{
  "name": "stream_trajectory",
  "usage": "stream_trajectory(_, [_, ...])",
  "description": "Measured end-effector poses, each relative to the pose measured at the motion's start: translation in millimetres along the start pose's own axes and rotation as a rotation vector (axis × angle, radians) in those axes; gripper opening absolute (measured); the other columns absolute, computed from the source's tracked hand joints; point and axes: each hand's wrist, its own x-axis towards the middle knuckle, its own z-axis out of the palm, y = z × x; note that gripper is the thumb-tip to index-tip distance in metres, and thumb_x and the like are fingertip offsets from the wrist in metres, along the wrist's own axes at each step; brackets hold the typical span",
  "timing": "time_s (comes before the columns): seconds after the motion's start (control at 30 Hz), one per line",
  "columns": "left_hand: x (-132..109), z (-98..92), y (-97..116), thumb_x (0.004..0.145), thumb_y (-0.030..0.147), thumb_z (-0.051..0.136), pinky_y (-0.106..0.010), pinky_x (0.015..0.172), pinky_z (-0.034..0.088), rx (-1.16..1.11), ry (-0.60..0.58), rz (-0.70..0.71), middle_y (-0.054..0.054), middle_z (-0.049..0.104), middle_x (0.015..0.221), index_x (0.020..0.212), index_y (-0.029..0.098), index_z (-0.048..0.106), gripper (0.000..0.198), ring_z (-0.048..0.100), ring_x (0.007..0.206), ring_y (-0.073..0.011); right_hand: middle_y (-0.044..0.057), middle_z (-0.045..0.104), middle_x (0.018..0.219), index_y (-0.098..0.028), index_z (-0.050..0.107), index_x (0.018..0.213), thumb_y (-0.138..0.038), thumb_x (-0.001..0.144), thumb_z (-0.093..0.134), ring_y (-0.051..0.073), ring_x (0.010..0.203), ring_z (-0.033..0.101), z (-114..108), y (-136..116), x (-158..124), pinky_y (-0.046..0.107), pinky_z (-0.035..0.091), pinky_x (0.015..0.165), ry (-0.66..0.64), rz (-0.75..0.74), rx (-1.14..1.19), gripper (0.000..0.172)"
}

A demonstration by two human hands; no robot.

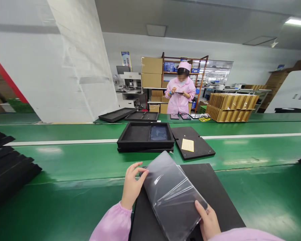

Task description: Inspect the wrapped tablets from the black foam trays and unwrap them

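A flat grey tablet-like panel in clear plastic film (pixel 170 197) is tilted in front of me, its film creased across the middle. My right hand (pixel 208 219) grips its lower right edge, thumb on top. At the upper left edge, my left hand (pixel 134 182) pinches the film or corner between thumb and fingertips. Below the panel lies a large black foam board (pixel 210 190). Beyond it sits a black foam tray (pixel 135 144) with a dark wrapped panel (pixel 159 133) in its right compartment. What is on the underside of my panel is hidden.
Right of the tray, a black foam sheet (pixel 199 147) carries a yellow sticker sheet (pixel 188 145). Black foam pieces (pixel 12 167) are stacked at left. Across the green bench (pixel 77 167), a co-worker in pink (pixel 180 90) handles a dark device near cardboard dividers (pixel 232 107).
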Motion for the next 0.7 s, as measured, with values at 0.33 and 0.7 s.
stream_trajectory(0.33, [-13, 28.9, -1, 0.080, 0.055, 0.057, -0.048, 0.103, 0.047, -0.182, 0.036, -0.018, -0.012, 0.062, 0.120, 0.070, 0.024, 0.058, 0.033, 0.056, 0.122, -0.0332, 0.006, 0.080, 0.086, -0.023, 0.080, 0.080, -0.056, 0.066, 0.084, 0.034, 0.091, 0.076, -18, -6, 4, 0.039, 0.064, 0.076, 0.162, 0.131, 0.185, 0.036])
stream_trajectory(0.7, [-31, 16.8, -10, 0.084, 0.057, 0.057, -0.052, 0.106, 0.044, -0.129, 0.122, 0.149, -0.009, 0.062, 0.115, 0.066, 0.027, 0.055, 0.035, 0.054, 0.122, -0.0324, 0.005, 0.079, 0.078, -0.018, 0.077, 0.082, -0.054, 0.057, 0.088, 0.033, 0.082, 0.076, -11, -24, 15, 0.036, 0.063, 0.069, 0.263, 0.155, 0.198, 0.044])
